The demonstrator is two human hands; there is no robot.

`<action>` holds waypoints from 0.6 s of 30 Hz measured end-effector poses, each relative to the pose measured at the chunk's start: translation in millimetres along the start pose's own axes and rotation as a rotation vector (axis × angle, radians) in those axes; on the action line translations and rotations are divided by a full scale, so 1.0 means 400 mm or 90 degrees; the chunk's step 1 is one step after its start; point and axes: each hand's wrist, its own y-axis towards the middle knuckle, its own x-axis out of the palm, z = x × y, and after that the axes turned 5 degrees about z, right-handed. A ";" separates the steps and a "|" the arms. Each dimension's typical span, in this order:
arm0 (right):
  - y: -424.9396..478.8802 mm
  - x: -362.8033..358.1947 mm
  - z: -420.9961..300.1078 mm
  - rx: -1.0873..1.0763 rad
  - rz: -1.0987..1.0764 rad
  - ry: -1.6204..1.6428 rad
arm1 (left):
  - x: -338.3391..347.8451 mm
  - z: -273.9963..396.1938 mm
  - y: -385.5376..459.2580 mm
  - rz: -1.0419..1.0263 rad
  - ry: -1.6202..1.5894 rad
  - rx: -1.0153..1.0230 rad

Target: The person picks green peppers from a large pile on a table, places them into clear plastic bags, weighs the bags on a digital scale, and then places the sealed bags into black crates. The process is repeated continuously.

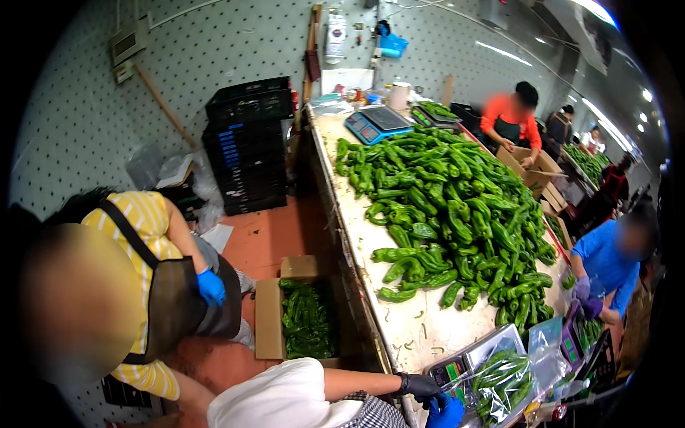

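My left hand [419,386], in a black glove, is at the table's near edge beside the lit display of a digital scale [448,369]. Close below it is my right hand [445,411] in a blue glove, partly cut off by the bottom rim. Both hands are at the gathered end of a clear plastic bag [503,382] of green peppers, and their fingers seem to pinch it. The filled bag lies on the scale's metal plate. Just past it are flat clear plastic bags [548,345]. A large heap of long green peppers [455,203] covers much of the table [406,326].
At left, a person in a yellow striped top [144,224] bends near a cardboard box of peppers [269,321] on the floor. Black crates [246,155] are stacked behind. Across the table are a person in blue [610,254] and one in orange [527,125]. A blue scale [377,124] stands far off.
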 end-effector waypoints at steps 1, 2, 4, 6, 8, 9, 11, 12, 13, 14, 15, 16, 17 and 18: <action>-0.003 0.000 0.009 0.001 -0.009 -0.009 | -0.001 -0.017 0.006 0.016 -0.009 0.008; -0.003 0.003 0.015 0.026 -0.041 0.026 | -0.002 -0.037 0.013 0.030 -0.018 0.016; 0.008 -0.008 0.000 -0.010 -0.015 0.024 | -0.001 -0.039 0.017 0.053 -0.018 0.022; 0.012 -0.010 -0.004 -0.028 0.003 0.024 | 0.003 -0.048 0.027 0.051 -0.033 0.025; 0.008 -0.003 0.005 -0.029 0.014 0.023 | 0.002 -0.054 0.027 0.047 -0.035 0.032; 0.005 0.000 0.011 -0.032 0.024 0.006 | 0.002 -0.041 0.021 0.041 -0.031 0.038; -0.006 0.011 0.025 -0.036 0.044 -0.029 | -0.001 -0.035 0.019 0.023 -0.018 0.042; -0.011 0.020 0.038 -0.038 0.040 -0.046 | -0.007 -0.037 0.020 0.012 -0.009 0.040; -0.015 0.028 0.051 -0.040 0.036 -0.063 | -0.012 -0.039 0.021 0.001 0.000 0.038; -0.018 0.034 0.062 -0.042 0.031 -0.081 | -0.014 -0.042 0.026 -0.006 0.001 0.029; -0.015 0.032 0.058 -0.046 0.038 -0.078 | -0.018 -0.046 0.032 -0.012 0.002 0.020; -0.011 0.028 0.051 -0.051 0.045 -0.075 | -0.019 -0.049 0.038 -0.016 0.004 0.012; -0.006 0.026 0.048 -0.058 0.051 -0.072 | -0.019 -0.053 0.043 -0.011 -0.006 -0.001; -0.006 0.030 0.056 -0.050 0.044 -0.070 | -0.016 -0.051 0.046 -0.009 -0.014 -0.014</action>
